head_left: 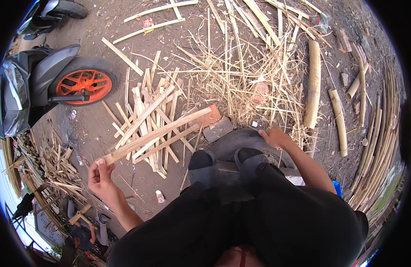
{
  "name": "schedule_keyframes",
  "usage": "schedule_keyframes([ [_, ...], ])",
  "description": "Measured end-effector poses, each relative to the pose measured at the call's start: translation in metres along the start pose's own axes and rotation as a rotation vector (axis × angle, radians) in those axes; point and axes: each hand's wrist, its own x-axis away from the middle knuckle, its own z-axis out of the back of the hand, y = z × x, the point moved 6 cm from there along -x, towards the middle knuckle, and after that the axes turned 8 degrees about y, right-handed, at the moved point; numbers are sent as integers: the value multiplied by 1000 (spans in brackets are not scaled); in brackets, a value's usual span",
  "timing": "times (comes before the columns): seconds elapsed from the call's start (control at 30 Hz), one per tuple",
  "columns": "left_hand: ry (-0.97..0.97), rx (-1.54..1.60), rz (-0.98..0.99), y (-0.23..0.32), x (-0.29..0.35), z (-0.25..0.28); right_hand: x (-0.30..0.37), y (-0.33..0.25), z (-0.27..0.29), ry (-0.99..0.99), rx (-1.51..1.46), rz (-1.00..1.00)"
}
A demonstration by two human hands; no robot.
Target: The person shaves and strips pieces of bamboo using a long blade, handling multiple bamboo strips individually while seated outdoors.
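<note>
My left hand [103, 179] pinches the near end of a long, flat bamboo strip [158, 133], thumb on top. The strip slants away to the right, over a loose pile of cut bamboo strips [146, 103]. Its far end lies over a reddish brick [209, 116], beside a grey block [218, 129]. My right hand [275, 137] is at the rim of a black tyre [234, 139], just right of my feet. Its fingers are curled and partly hidden; whatever they grip, I cannot make out.
Thin bamboo shavings [241, 84] cover the ground ahead. A thick bamboo pole [312, 84] lies to the right, with long poles [374, 147] beyond. A motorcycle wheel with an orange rim [84, 86] stands left. Another person [84, 236] is at lower left, near stacked bamboo [58, 173].
</note>
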Motion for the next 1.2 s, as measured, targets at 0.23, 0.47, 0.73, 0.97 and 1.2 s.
schedule_keyframes([
  [0.23,255,335,557,-169,9,143,13,29,7,-15,-219,-184],
  [0.47,266,66,1278,-346,168,147,11,25,12,-82,-199,-31],
  [0.73,-554,-748,619,-367,166,89,20,62,113,500,-375,-39],
  [0.97,-532,-649,398,-313,124,40,-52,68,249,875,-33,-40],
  [1.2,-656,-673,377,-299,165,6,-142,57,285,660,661,137],
])
